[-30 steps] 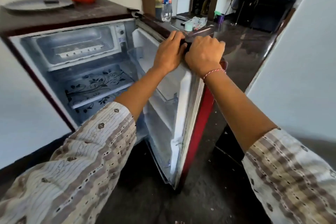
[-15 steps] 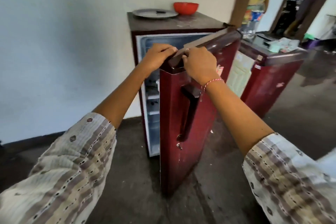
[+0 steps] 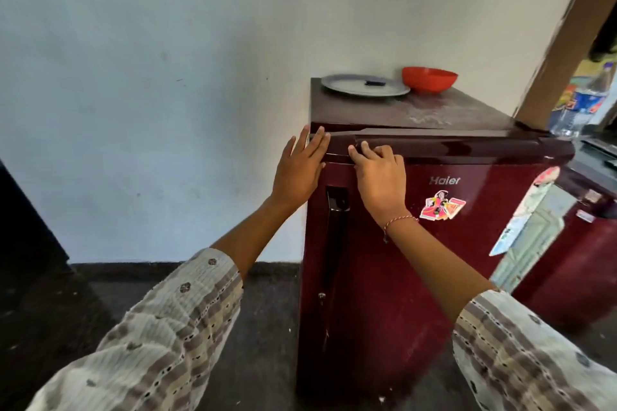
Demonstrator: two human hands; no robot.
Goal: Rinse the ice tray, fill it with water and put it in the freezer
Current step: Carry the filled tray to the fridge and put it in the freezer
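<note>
Half a second ago the maroon fridge (image 3: 417,277) stood with its door (image 3: 434,243) swung well out and the pale interior showing behind it; now the door lies flat against the cabinet, with only a thin seam left at the top corner, and no interior is visible. The left hand (image 3: 298,173) has gone from curling over the door's top edge to lying open, fingers spread and flat against that upper corner, holding nothing. The right hand (image 3: 380,177), just beside it and touching the same top edge, is loosely curled, fingertips pressed on the door's rim, also holding nothing. The ice tray cannot be seen anywhere. The fridge stands upright, its long axis vertical, its door facing the camera and the dark handle (image 3: 335,243) running straight down below the two hands. Beyond the hands, on the fridge top, sit a grey plate (image 3: 364,86) and a red bowl (image 3: 429,79).
</note>
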